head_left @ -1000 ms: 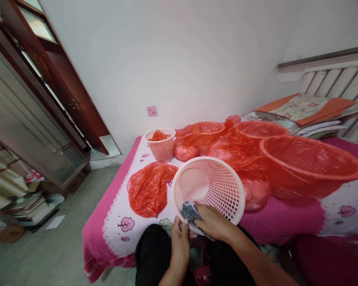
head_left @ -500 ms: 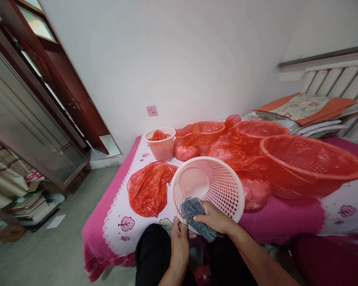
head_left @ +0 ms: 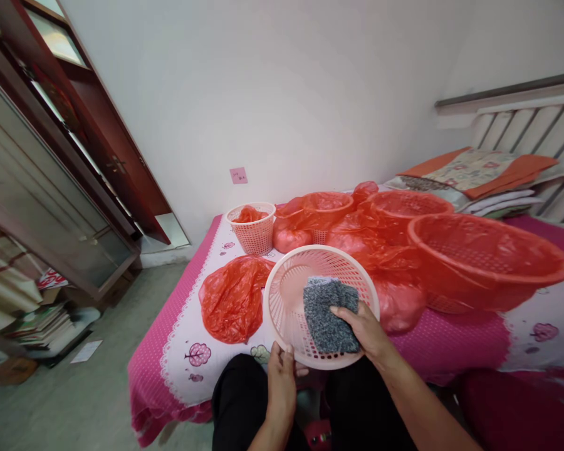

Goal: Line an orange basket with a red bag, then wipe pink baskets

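Observation:
A pale pink plastic basket (head_left: 282,294) with perforated walls is tilted so its mouth faces me, just above my knees. My left hand (head_left: 282,376) grips its near rim, thumb on the inside edge and fingers beneath. In my right hand (head_left: 364,329) is a folded grey speckled cloth (head_left: 329,319), held between thumb and fingers over the basket's mouth. The cloth covers part of the inside wall. Left of the basket, a crumpled red plastic bag (head_left: 235,300) lies on the bed.
On the bed (head_left: 169,357), a small pink basket (head_left: 252,235) has red plastic inside. Several red-lined baskets, including a large one (head_left: 479,275), and filled red bags (head_left: 399,307) stand to the right. Folded bedding (head_left: 479,172) is piled by the headboard. A door (head_left: 117,150) is at left.
My right hand has moved right and up with the cloth, from the near rim to over the basket's mouth. The basket's mouth has turned more toward me. My left hand stays on the rim.

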`<action>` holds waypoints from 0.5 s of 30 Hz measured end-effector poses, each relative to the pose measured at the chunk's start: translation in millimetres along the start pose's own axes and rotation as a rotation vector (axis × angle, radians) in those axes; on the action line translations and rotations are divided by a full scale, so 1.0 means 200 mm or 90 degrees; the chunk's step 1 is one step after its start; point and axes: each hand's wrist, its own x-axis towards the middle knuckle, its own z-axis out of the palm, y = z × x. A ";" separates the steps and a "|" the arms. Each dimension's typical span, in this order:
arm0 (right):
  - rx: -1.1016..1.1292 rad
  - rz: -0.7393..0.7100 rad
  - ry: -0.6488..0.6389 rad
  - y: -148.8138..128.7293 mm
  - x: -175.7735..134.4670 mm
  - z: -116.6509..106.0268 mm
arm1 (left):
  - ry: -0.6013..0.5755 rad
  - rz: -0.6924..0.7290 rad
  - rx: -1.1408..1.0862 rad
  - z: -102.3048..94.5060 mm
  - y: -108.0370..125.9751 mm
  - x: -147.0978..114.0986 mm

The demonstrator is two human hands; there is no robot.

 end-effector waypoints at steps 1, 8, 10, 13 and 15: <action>-0.074 -0.041 0.010 -0.03 -0.01 -0.03 | 0.006 0.004 0.004 0.00 0.00 0.00; -0.622 -0.218 -0.077 -0.15 -0.14 -0.13 | 0.013 0.033 0.020 0.00 0.05 0.04; -0.725 -0.220 -0.116 -0.12 -0.18 -0.08 | 0.014 0.030 0.019 -0.01 0.06 0.06; -0.838 -0.220 -0.169 -0.05 -0.23 0.00 | 0.013 0.017 0.017 -0.01 0.09 0.09; -0.874 -0.227 -0.193 0.01 -0.24 0.05 | 0.019 0.012 0.014 -0.02 0.10 0.11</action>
